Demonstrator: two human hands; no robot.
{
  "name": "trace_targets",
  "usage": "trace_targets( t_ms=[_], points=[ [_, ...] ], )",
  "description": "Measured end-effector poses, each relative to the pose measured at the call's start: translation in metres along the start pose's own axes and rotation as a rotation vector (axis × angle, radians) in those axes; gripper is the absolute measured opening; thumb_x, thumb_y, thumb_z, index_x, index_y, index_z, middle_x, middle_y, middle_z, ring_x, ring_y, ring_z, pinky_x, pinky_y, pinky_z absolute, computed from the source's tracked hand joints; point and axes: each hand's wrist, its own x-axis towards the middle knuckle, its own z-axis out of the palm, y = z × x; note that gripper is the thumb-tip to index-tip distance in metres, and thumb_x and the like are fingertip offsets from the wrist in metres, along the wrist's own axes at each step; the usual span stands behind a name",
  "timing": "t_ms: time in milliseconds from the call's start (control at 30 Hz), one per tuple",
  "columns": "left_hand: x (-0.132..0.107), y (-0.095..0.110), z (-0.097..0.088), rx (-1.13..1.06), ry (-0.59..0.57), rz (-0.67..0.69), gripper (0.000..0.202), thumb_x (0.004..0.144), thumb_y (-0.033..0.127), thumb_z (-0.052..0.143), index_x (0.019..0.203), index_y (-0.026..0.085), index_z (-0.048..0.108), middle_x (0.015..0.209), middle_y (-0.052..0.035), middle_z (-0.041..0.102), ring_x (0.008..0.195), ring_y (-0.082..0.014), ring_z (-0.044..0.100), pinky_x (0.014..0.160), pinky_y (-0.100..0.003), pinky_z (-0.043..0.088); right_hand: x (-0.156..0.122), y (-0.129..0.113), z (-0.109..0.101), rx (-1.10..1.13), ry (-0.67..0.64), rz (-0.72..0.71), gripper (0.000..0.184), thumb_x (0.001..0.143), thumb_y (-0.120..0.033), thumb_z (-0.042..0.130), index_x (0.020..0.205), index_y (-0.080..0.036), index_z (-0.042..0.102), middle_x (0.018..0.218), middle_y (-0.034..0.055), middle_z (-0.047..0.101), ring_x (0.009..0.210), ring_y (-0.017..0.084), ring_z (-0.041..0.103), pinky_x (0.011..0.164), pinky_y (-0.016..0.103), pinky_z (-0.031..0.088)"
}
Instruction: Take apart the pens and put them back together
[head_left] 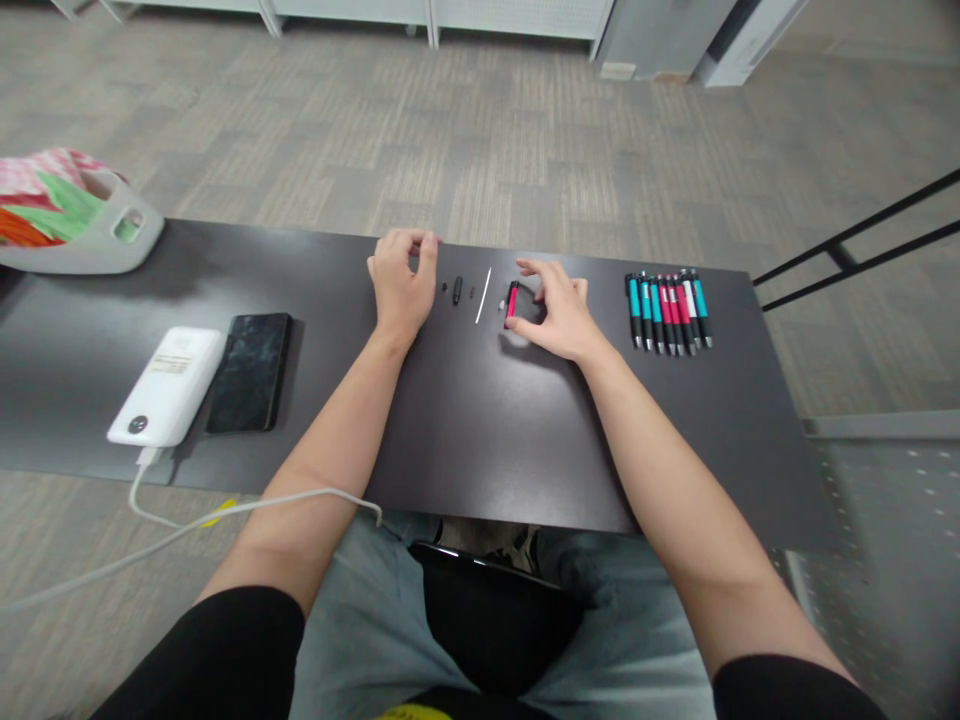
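My right hand [559,310] is over a pink pen barrel [513,298], thumb at its lower end and fingers spread apart beyond its upper end. A small whitish piece [502,305] lies just left of the barrel. Further left are a thin white refill [484,296], a tiny dark part [472,293], a black pen grip [457,291] and a small black piece [445,287], laid out in a row. My left hand [401,285] rests at the row's left end with curled fingers; whatever they may hold is hidden.
Several pens [667,312] in teal, pink and white lie side by side on the dark table [495,430]. At left are a white power bank [169,385] with a cable [262,507], a black phone [250,372] and a white basket [139,235] of coloured cloths.
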Motion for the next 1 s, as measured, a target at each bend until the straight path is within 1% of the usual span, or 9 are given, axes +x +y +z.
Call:
trace_targets(
  t_ms=[167, 300, 367, 467, 533, 633, 833, 933, 1000],
  points=[
    [0.011, -0.010, -0.003, -0.108, 0.131, -0.062, 0.047, 0.127, 0.075, 0.066, 0.111, 0.031, 0.072, 0.110, -0.0036, 0.081, 0.120, -0.0285, 0.081, 0.118, -0.044, 0.060, 0.020, 0.028, 0.007, 0.258, 0.257, 0.085, 0.061, 0.115, -0.071, 0.079, 0.165, -0.038, 0.074, 0.143, 0.0126, 0.080, 0.117, 0.038, 0.079, 0.110, 0.064, 0.069],
    [0.010, -0.004, -0.002, -0.091, 0.116, -0.086, 0.041, 0.127, 0.068, 0.068, 0.111, 0.030, 0.072, 0.113, -0.0047, 0.081, 0.117, -0.0294, 0.081, 0.117, -0.046, 0.060, 0.026, 0.032, 0.012, 0.393, 0.326, 0.153, 0.050, 0.117, -0.072, 0.079, 0.151, -0.036, 0.078, 0.128, 0.0108, 0.078, 0.108, 0.035, 0.079, 0.104, 0.062, 0.074],
    [0.002, 0.006, -0.002, -0.024, 0.028, -0.024, 0.028, 0.123, 0.056, 0.075, 0.112, 0.030, 0.075, 0.117, -0.0060, 0.082, 0.116, -0.0305, 0.080, 0.117, -0.049, 0.058, 0.024, 0.030, 0.014, 0.390, 0.319, 0.178, 0.042, 0.115, -0.065, 0.081, 0.143, -0.034, 0.079, 0.124, 0.0101, 0.078, 0.099, 0.032, 0.077, 0.101, 0.060, 0.075],
    [-0.015, 0.024, -0.002, 0.166, -0.254, 0.172, 0.008, 0.113, 0.037, 0.085, 0.115, 0.029, 0.083, 0.125, -0.0074, 0.085, 0.126, -0.0336, 0.077, 0.126, -0.056, 0.050, 0.019, 0.025, 0.014, 0.341, 0.335, 0.174, 0.024, 0.109, -0.048, 0.084, 0.127, -0.032, 0.080, 0.119, 0.0075, 0.077, 0.090, 0.027, 0.072, 0.097, 0.054, 0.074],
    [-0.027, 0.036, 0.001, 0.269, -0.412, 0.276, 0.013, 0.109, 0.031, 0.088, 0.123, 0.031, 0.088, 0.133, -0.0087, 0.085, 0.135, -0.0370, 0.074, 0.128, -0.061, 0.044, 0.016, 0.021, 0.013, 0.301, 0.325, 0.147, 0.018, 0.102, -0.037, 0.085, 0.118, -0.031, 0.080, 0.119, 0.0067, 0.077, 0.091, 0.026, 0.071, 0.098, 0.052, 0.073],
    [-0.038, 0.045, 0.006, 0.319, -0.515, 0.336, 0.022, 0.111, 0.031, 0.089, 0.132, 0.033, 0.091, 0.141, -0.0109, 0.083, 0.138, -0.0396, 0.069, 0.126, -0.063, 0.041, 0.012, 0.014, 0.009, 0.244, 0.250, 0.101, 0.023, 0.093, -0.027, 0.085, 0.116, -0.030, 0.083, 0.126, 0.0088, 0.078, 0.095, 0.028, 0.072, 0.101, 0.054, 0.072],
    [-0.038, 0.042, 0.011, 0.305, -0.536, 0.354, 0.012, 0.117, 0.030, 0.081, 0.122, 0.033, 0.091, 0.135, -0.0109, 0.084, 0.137, -0.0395, 0.067, 0.125, -0.064, 0.039, 0.006, 0.000, 0.003, 0.114, 0.074, -0.069, 0.034, 0.092, -0.023, 0.086, 0.124, -0.033, 0.092, 0.141, 0.0136, 0.078, 0.134, 0.042, 0.074, 0.121, 0.064, 0.066],
    [-0.035, 0.040, 0.007, 0.316, -0.499, 0.324, 0.011, 0.118, 0.028, 0.078, 0.121, 0.032, 0.088, 0.134, -0.0095, 0.087, 0.136, -0.0380, 0.069, 0.126, -0.062, 0.041, 0.003, -0.005, 0.003, 0.034, 0.038, -0.083, 0.032, 0.096, -0.025, 0.085, 0.125, -0.034, 0.095, 0.150, 0.0125, 0.079, 0.133, 0.042, 0.070, 0.128, 0.070, 0.059],
    [-0.031, 0.039, 0.006, 0.305, -0.426, 0.267, 0.011, 0.117, 0.026, 0.078, 0.123, 0.032, 0.085, 0.132, -0.0076, 0.088, 0.134, -0.0359, 0.073, 0.127, -0.060, 0.043, 0.001, -0.008, 0.004, 0.007, 0.017, -0.089, 0.026, 0.099, -0.029, 0.086, 0.123, -0.034, 0.096, 0.155, 0.0123, 0.078, 0.131, 0.042, 0.068, 0.129, 0.072, 0.057]
  ],
)
